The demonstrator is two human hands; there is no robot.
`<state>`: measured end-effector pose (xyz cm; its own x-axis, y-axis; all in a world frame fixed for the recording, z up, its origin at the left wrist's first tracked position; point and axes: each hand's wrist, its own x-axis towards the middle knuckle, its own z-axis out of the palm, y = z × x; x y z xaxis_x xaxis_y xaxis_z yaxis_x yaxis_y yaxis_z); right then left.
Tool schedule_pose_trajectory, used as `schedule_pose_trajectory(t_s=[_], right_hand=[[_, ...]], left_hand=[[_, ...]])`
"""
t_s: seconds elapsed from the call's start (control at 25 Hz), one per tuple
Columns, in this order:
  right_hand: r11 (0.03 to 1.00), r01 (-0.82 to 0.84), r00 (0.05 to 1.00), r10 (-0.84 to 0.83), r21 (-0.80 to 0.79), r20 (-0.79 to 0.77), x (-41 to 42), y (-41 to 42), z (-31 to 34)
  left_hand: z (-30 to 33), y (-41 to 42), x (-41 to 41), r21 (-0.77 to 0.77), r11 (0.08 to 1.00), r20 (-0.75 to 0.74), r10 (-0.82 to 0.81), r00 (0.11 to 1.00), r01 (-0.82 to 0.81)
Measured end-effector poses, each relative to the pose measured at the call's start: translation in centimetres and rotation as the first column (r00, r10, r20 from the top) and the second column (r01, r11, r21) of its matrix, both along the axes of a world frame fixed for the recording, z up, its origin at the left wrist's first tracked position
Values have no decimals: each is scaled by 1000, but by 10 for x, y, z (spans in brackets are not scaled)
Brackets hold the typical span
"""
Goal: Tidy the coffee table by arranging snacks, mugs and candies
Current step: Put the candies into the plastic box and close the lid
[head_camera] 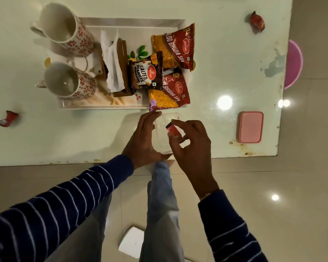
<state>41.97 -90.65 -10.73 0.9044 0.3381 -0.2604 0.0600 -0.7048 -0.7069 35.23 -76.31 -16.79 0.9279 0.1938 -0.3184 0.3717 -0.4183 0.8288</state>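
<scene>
At the near edge of the counter (64, 140), a clear plastic box (164, 137) is steadied by the left hand (142, 140), whose fingers are curled round its left side. Just above its opening, a small red candy (172, 129) is pinched between thumb and fingers of the right hand (191, 148). Two more red candies are seen lying loose: one at the far right (257, 21), one at the near left (7, 118). On the tray (121, 22) beyond, two mugs (64, 31), a napkin holder (114, 65) and three snack packets (172, 48) are gathered. A pink lid (250, 127) is set apart to the right. If the candy is released off-centre, it could be bounced off the rim onto the floor, since the box sits close to the counter's edge.
</scene>
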Motion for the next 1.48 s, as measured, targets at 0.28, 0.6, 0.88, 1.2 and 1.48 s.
schedule_pose_trajectory(t_s=[0.28,0.6,0.88,1.2,1.48], right_hand=[[999,-21,980,27,-33,196,17,33,13],[868,-494,839,465,39,283,-23,195,12],[584,-809,576,810,-67,107,-117,339,-24],[418,-854,402,908,-310,118,-144,410,-71],[546,-786,517,838,-291,174,-143,400,-59]], left_hand=[[6,47,-42,4,999,19,-38,999,38],[16,159,-165,57,997,-52,57,997,-54],[25,245,-248,277,944,37,176,984,-179],[8,271,-298,111,953,-76,292,953,-283],[3,269,-293,65,924,6,377,926,-376]])
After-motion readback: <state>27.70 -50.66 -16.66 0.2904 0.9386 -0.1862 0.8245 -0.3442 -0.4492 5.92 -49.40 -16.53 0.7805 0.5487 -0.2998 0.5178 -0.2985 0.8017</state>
